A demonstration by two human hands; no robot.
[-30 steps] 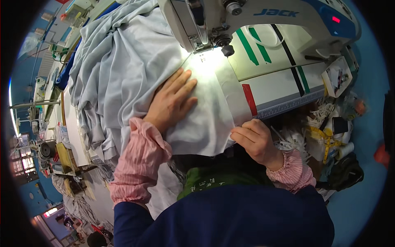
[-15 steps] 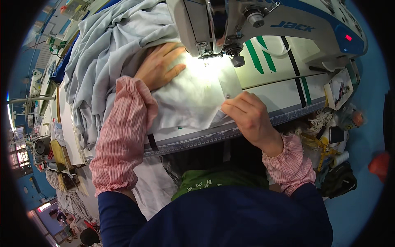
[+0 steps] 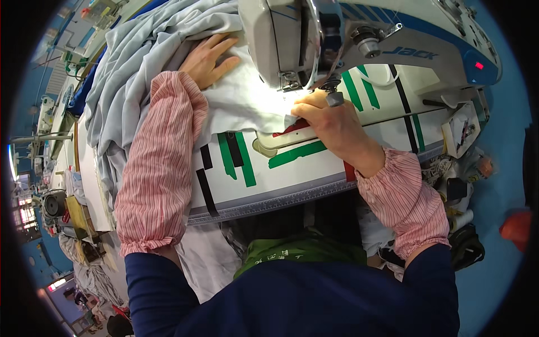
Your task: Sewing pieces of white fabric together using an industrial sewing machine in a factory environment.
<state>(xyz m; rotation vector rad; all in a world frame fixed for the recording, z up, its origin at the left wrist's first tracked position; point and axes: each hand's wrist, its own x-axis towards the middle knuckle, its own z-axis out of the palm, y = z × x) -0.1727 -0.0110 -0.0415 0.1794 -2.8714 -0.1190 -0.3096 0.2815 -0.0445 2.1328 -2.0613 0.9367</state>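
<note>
Pale grey fabric (image 3: pixel 146 73) lies in a heap at the left and runs flat under the head of a sewing machine (image 3: pixel 281 45). My left hand (image 3: pixel 209 63) rests on it with the fingers spread, left of the needle area. Close to the needle, my right hand (image 3: pixel 328 119) pinches the fabric's near right corner between thumb and fingers. The machine's lamp washes out the cloth there, so the needle and presser foot cannot be made out. Striped pink sleeve covers wrap both my forearms.
A ruler strip (image 3: pixel 269 197) runs along the table's front edge. Green tape (image 3: pixel 295 154) and black tape mark the white tabletop. At the right stands an open box (image 3: pixel 461 129) of small items, with thread spools and bags below it. A red bag (image 3: pixel 515 229) is farther right.
Both my hands have moved away from me, sliding the fabric farther under the machine. The taped tabletop in front is now uncovered. My right hand still pinches the corner.
</note>
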